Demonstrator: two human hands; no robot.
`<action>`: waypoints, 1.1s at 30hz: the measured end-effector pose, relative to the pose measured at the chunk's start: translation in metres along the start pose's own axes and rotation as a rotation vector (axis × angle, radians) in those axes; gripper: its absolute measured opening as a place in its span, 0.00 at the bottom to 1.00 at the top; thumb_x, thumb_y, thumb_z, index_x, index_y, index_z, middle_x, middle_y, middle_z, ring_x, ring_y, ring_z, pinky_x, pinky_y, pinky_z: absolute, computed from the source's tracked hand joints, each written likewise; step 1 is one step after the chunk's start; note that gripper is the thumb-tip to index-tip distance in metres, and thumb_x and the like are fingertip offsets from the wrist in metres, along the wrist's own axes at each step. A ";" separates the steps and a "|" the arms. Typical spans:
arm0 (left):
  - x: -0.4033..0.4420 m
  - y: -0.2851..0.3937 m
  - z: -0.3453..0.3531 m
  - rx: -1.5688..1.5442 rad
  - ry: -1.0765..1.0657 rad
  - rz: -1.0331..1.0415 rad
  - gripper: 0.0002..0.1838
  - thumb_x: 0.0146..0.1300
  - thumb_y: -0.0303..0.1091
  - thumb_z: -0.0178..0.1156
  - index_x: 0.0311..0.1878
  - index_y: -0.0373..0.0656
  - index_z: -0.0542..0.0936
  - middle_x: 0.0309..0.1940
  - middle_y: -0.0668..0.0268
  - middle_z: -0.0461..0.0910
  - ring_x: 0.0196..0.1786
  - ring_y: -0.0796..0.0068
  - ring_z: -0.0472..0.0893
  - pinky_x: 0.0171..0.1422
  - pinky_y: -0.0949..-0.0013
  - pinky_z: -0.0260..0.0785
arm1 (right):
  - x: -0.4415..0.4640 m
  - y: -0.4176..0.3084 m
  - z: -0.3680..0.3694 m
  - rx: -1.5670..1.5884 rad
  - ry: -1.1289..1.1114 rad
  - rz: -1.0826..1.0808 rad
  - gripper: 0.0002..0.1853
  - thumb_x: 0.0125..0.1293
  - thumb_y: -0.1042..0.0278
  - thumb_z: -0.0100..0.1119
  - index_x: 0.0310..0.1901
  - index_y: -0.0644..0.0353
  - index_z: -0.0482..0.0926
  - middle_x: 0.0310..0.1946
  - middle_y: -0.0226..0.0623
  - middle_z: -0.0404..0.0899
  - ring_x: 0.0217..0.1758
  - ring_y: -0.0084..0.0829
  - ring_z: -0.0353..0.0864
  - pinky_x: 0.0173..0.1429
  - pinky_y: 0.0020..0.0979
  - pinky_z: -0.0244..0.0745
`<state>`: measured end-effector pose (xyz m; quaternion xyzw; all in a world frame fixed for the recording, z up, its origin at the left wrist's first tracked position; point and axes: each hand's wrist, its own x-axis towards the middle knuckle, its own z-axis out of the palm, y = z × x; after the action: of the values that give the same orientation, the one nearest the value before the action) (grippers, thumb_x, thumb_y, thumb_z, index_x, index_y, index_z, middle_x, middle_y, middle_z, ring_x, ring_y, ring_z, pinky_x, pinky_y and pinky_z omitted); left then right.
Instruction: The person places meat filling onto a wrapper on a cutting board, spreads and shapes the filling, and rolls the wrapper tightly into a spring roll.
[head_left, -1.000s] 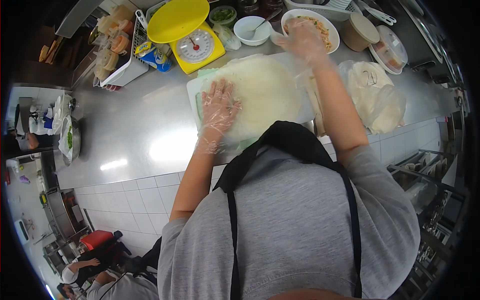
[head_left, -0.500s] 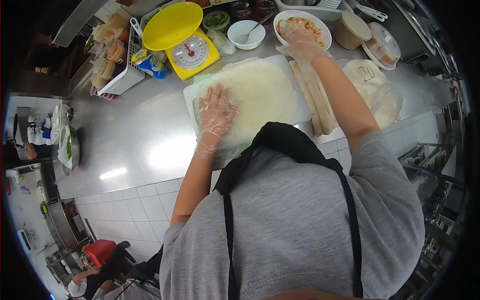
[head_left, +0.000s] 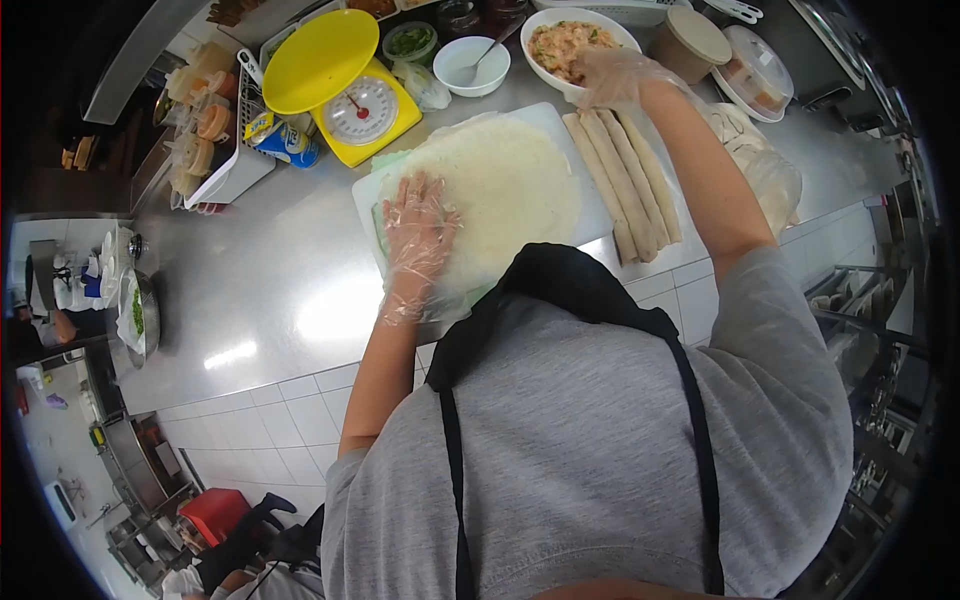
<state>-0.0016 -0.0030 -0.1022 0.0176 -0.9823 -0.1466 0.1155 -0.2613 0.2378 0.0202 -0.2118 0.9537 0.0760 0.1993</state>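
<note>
My left hand, in a clear plastic glove, lies flat with fingers spread on the left part of a large pale round sheet. Under the sheet is a white board with some green film at its left. My right hand, also gloved, is at the lower right rim of a white bowl of orange-pink filling. Its fingertips are hidden in the blurred glove, so what they hold does not show. Several long pale rolls lie side by side right of the board.
Behind the board stand a yellow scale and a small white bowl with a spoon. A lidded tub, a clear-lidded container and bagged sheets are at right. A bottle basket stands left.
The view has shifted, uncovering the rolls. My right hand has moved from inside the filling bowl toward its lower right rim. My left hand still lies on the sheet.
</note>
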 end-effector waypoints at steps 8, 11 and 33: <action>0.000 0.004 -0.008 -0.029 -0.053 -0.022 0.30 0.62 0.46 0.54 0.67 0.49 0.66 0.70 0.58 0.57 0.74 0.54 0.52 0.74 0.44 0.35 | 0.015 -0.003 0.022 0.064 0.176 -0.126 0.23 0.44 0.60 0.68 0.45 0.57 0.79 0.41 0.44 0.81 0.48 0.40 0.80 0.52 0.37 0.73; 0.001 0.006 -0.008 -0.012 -0.037 -0.029 0.30 0.61 0.48 0.56 0.66 0.52 0.67 0.70 0.61 0.59 0.73 0.56 0.53 0.73 0.42 0.38 | 0.011 -0.001 0.016 0.099 0.074 -0.162 0.23 0.44 0.60 0.68 0.45 0.56 0.79 0.41 0.42 0.81 0.47 0.39 0.80 0.51 0.35 0.73; 0.000 -0.001 -0.002 -0.002 -0.023 -0.015 0.30 0.60 0.47 0.57 0.66 0.52 0.67 0.70 0.61 0.59 0.73 0.55 0.53 0.73 0.41 0.39 | 0.034 0.011 0.012 0.348 0.106 -0.310 0.23 0.53 0.56 0.64 0.50 0.58 0.76 0.44 0.35 0.79 0.50 0.31 0.75 0.54 0.29 0.68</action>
<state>-0.0009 -0.0042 -0.1006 0.0231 -0.9832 -0.1486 0.1033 -0.2902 0.2378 -0.0043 -0.3221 0.9176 -0.1324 0.1918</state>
